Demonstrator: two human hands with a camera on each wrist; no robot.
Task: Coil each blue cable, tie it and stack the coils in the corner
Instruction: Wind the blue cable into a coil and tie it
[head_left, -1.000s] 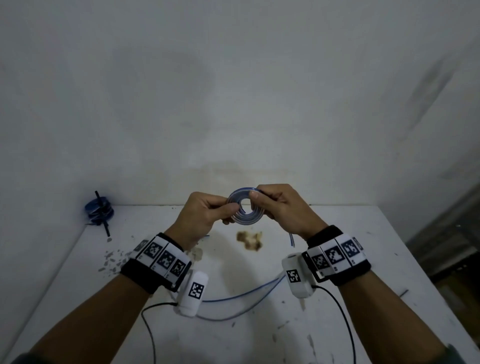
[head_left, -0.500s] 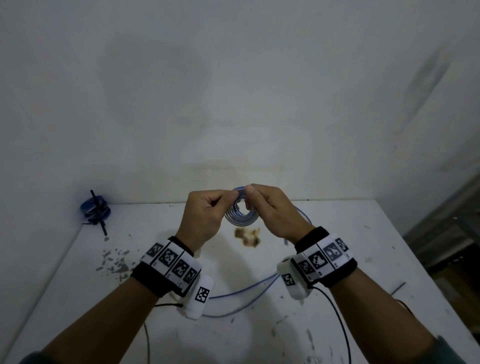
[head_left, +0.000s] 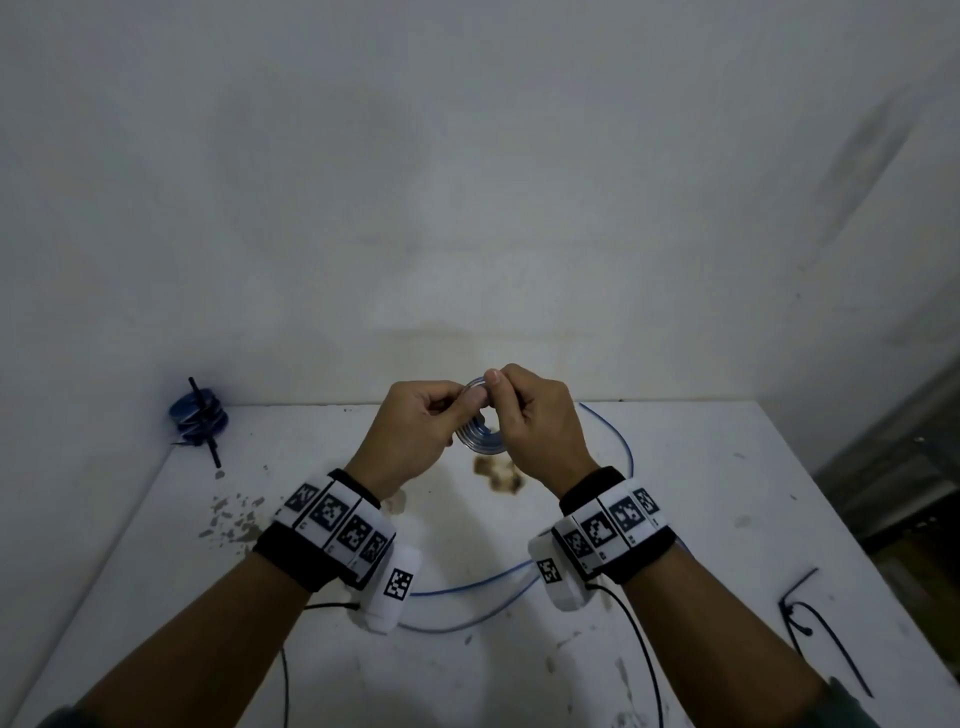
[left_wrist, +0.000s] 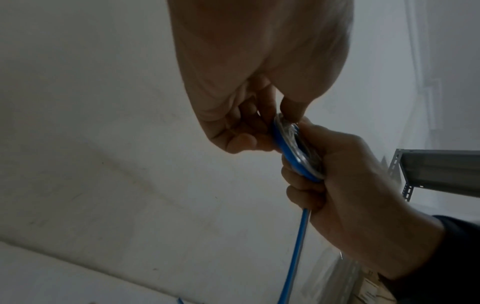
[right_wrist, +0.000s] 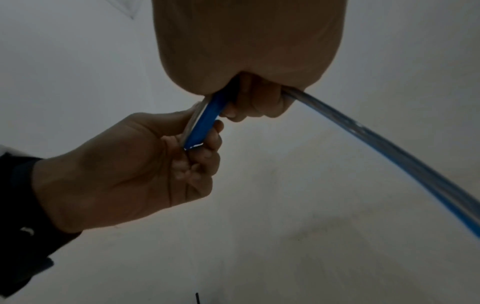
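Both hands hold a small flat coil (head_left: 480, 439) of blue cable above the back of the white table (head_left: 701, 493). My left hand (head_left: 415, 421) pinches the coil's left rim (left_wrist: 291, 152) between thumb and fingers. My right hand (head_left: 535, 415) grips the right rim (right_wrist: 201, 121), thumb on top. The loose cable tail (head_left: 621, 441) runs from the right hand in a wide loop and lies across the table (head_left: 467, 587) under my wrists. Finished coils (head_left: 199, 415), tied with a black tie, are stacked in the far left corner.
Loose black cable ties (head_left: 815, 623) lie near the table's right edge. A brown stain (head_left: 498, 475) and paint flecks (head_left: 234, 519) mark the tabletop. Walls close off the back and left; a metal shelf (left_wrist: 441, 170) stands to the right.
The hands have drawn closer together and risen slightly on the coil. The cable tail now arcs out wider to the right of the right hand.
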